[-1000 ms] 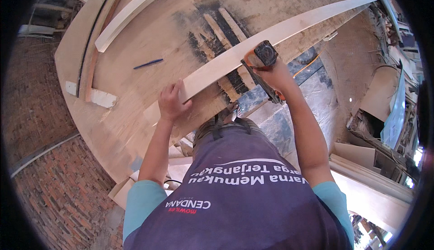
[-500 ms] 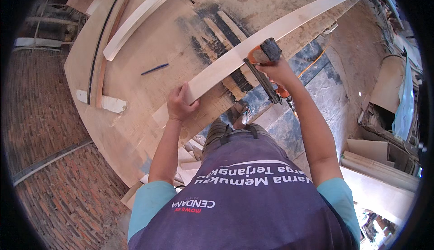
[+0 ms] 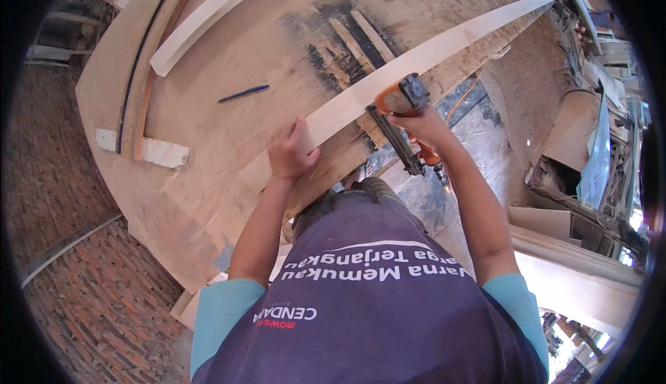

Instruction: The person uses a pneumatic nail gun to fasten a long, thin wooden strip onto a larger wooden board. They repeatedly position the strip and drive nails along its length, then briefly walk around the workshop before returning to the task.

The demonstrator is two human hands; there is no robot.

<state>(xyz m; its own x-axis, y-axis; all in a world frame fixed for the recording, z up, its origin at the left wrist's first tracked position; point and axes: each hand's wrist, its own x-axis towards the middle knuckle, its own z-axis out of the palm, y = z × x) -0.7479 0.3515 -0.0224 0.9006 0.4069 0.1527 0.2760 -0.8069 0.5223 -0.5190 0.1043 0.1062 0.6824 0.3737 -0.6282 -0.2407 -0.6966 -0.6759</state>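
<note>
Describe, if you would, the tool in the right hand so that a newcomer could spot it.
Across the big wooden worktop runs a long pale board. At its near edge, about midway along, the right hand holds the tool. Its chunky orange-and-black body sets it apart from the plain wood beside it.

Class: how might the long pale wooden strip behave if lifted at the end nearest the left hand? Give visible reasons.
The long pale wooden strip is probably stiff, as it looks like solid wood. It may be light for its length, being narrow. Its far end would likely drag, as most of it stretches away from the left hand.
</note>
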